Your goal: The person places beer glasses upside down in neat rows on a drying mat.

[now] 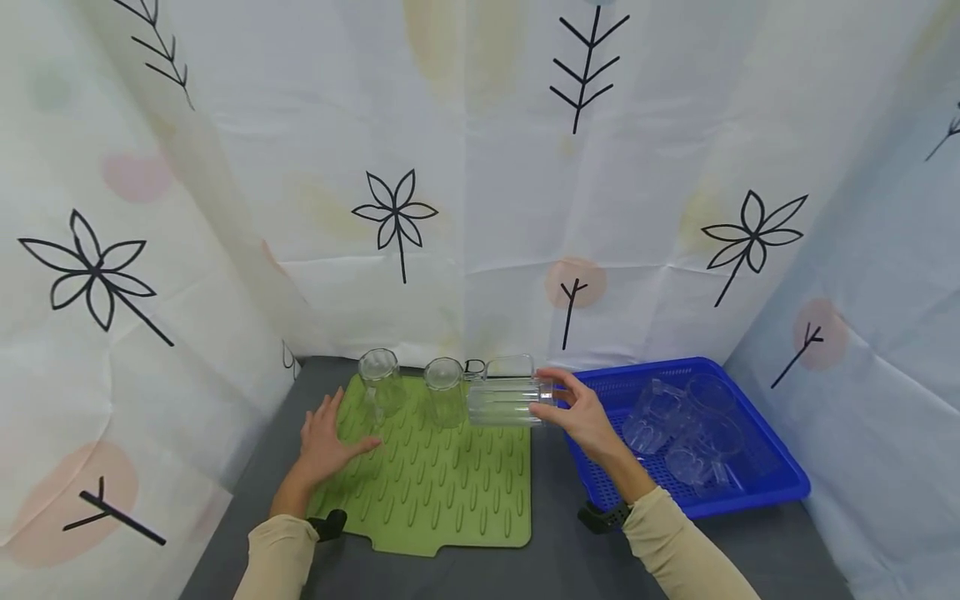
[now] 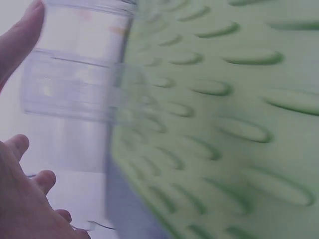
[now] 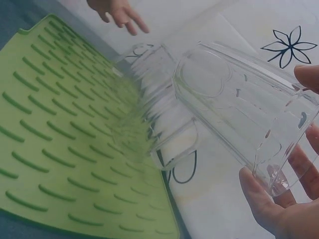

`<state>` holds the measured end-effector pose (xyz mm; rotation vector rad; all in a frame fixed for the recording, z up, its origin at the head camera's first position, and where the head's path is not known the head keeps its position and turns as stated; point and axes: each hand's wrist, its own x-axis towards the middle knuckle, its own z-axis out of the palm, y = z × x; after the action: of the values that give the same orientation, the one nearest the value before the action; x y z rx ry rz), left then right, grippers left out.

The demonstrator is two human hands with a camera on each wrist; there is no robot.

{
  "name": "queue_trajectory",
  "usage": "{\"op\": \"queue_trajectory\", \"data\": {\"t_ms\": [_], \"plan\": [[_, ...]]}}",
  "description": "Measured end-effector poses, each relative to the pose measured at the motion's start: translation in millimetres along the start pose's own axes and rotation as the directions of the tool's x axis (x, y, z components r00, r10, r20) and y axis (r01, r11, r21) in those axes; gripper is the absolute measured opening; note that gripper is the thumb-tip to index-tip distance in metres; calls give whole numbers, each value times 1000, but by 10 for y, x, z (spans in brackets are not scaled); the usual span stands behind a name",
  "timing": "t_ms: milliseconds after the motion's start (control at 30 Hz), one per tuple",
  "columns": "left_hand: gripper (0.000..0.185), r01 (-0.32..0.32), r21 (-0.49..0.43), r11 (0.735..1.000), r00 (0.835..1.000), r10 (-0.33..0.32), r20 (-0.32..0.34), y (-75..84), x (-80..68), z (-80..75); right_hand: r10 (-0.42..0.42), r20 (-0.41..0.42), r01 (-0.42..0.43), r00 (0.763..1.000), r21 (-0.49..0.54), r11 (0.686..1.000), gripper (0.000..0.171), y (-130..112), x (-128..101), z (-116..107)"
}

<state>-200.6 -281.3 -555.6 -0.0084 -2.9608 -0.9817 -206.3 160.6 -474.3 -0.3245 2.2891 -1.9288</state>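
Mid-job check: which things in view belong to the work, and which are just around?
Belongs to the work:
held glass mug, on its side in the right hand
two standing glass mugs
green mat under them
blue basket with more glassware
left hand, holding nothing

Just around:
patterned curtain
dark tabletop
black wrist gear

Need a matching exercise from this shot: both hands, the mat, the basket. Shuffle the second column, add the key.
Column 1
1. Left hand
2. Right hand
3. Mat
4. Basket

Column 2
A. grips a clear mug turned on its side
B. blue, with more mugs inside
C. spread open, holding nothing
D. green and ridged, under two standing mugs

Pairs: 1-C, 2-A, 3-D, 4-B
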Motion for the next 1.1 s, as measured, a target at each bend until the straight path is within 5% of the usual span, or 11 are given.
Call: {"op": "queue_trajectory", "data": {"t_ms": [267,533,767,933,1100], "plan": [[113,-52,-72,996,995,46,-87,414,16,-240,-14,-2,14,1000,13,1000,60,17,48,92],[105,-141,-236,962,989,125,-78,1016,-21,-329,-30,-12,30,999,71,997,59,-2,63,169],[100,-297,-320,900,955,279,-101,1459,-41,-210,-43,15,41,999,128,991,60,31,77,212],[98,-305,-389,869,948,314,-41,1650,-61,-75,-51,46,43,998,158,987,62,41,85,238],[94,-316,-492,811,930,366,6,1755,-73,79,-62,61,51,996,165,985,62,29,73,280]]}}
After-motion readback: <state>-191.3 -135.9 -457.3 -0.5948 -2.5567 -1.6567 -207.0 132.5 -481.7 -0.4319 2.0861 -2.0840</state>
